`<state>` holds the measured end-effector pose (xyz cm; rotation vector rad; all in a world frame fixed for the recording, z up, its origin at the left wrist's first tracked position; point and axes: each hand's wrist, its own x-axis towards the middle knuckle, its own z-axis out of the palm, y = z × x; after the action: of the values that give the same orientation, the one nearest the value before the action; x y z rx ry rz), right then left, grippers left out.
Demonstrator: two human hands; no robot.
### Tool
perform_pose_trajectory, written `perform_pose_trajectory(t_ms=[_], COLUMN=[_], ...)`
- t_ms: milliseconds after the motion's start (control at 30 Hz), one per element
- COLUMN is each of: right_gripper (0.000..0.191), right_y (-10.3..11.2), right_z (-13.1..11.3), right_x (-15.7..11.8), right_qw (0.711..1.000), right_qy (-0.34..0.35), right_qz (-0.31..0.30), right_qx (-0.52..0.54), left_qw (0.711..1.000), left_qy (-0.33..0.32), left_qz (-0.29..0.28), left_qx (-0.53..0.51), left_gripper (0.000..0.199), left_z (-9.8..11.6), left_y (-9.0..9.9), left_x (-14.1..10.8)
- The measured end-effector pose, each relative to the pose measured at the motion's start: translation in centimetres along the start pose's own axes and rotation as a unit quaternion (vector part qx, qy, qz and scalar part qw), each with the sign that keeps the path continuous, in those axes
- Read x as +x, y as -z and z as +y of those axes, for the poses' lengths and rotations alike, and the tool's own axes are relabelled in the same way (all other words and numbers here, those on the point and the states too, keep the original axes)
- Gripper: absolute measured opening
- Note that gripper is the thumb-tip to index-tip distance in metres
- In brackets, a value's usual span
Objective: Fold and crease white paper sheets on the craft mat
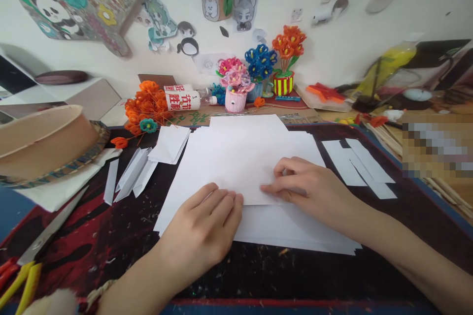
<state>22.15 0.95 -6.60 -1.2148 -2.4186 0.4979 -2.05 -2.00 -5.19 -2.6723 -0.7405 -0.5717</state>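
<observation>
A white sheet of paper (246,157) lies over a stack of larger white paper (306,234) on a dark mat. My left hand (207,226) is closed at the near left edge of the sheet, its fingers bent together and its thumb hidden. Farther right, my right hand (310,189) is curled over the sheet's near right part, thumb and fingers closed at the paper. Left of the stack are folded paper strips (135,172) and a small pile of paper squares (170,143). Several flat paper strips (356,167) lie to the right.
Scissors (48,231) with red and yellow handles lie open at left, near a round basket (48,142). Along the back stand pipe-cleaner flowers in pots (236,101), beside a lying bottle (185,100) and orange flowers (148,103). Wooden sticks (436,187) lie at right.
</observation>
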Motion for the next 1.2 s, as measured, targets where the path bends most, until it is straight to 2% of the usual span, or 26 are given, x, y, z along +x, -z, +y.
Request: perform_pose_trajectory(t_ms=[167,333,967,1200], right_gripper=[0.019,0.018,0.018,0.022], right_y=[0.0,0.1,0.1,0.2], right_z=[0.1,0.0,0.0,0.1], right_x=[0.0,0.0,0.0,0.0], right_qw=[1.000,1.000,1.000,1.000], right_qy=[-0.002,-0.005,-0.001,0.009], right_qz=[-0.007,-0.003,0.000,-0.002], right_qx=[0.000,0.002,-0.010,-0.008], left_qw=[0.990,0.982,0.984,0.992], left_qy=[0.096,0.132,0.132,0.098], left_qz=[0.031,0.043,0.040,0.010], left_qx=[-0.098,-0.130,-0.113,-0.078], left_gripper=[0.023,0.023,0.029,0.018], left_z=[-0.2,-0.2,0.0,0.0], left_y=[-0.8,-1.2,-1.0,-0.7], left_x=[-0.4,-0.8,-0.8,-0.3])
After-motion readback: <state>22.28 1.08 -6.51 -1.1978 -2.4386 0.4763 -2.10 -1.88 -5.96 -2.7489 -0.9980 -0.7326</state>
